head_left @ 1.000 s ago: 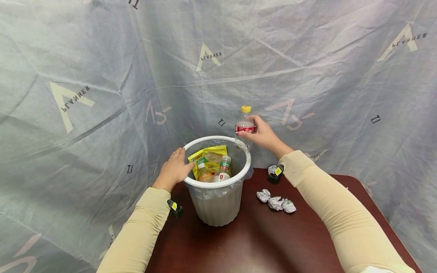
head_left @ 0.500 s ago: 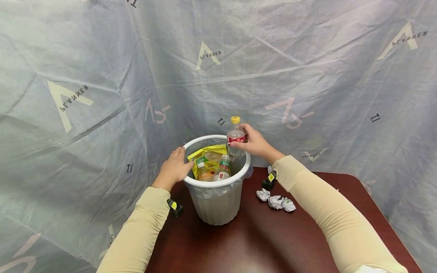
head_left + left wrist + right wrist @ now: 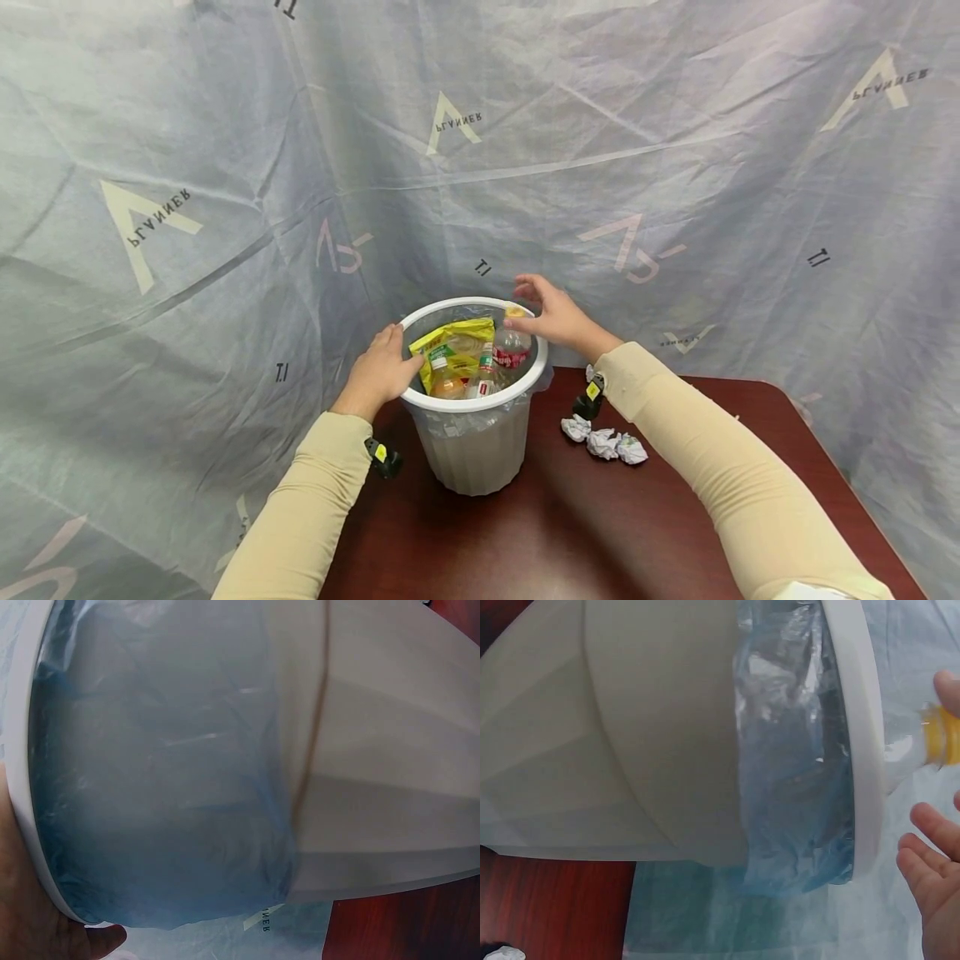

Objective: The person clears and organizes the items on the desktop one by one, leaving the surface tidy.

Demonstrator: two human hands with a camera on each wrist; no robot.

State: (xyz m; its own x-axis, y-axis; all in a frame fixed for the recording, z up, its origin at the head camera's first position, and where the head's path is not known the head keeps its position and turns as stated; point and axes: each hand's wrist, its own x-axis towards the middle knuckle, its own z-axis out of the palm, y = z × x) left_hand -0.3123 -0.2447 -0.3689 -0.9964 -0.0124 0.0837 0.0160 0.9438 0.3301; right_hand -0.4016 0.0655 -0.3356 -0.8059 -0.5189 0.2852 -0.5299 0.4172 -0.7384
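Two hands at the bin (image 3: 472, 454) in the head view: left hand (image 3: 378, 367) relaxed on its rim (image 3: 471, 406) at 9 o'clock, red-labelled bottle (image 3: 511, 358) inside at 3, right hand (image 3: 558, 318) near 2. Left wrist cam: that hand's at 8, touching the rim. Right wrist: fingers (image 3: 937, 825) spread, released, yellow cap (image 3: 937, 735) between them and the thumb.
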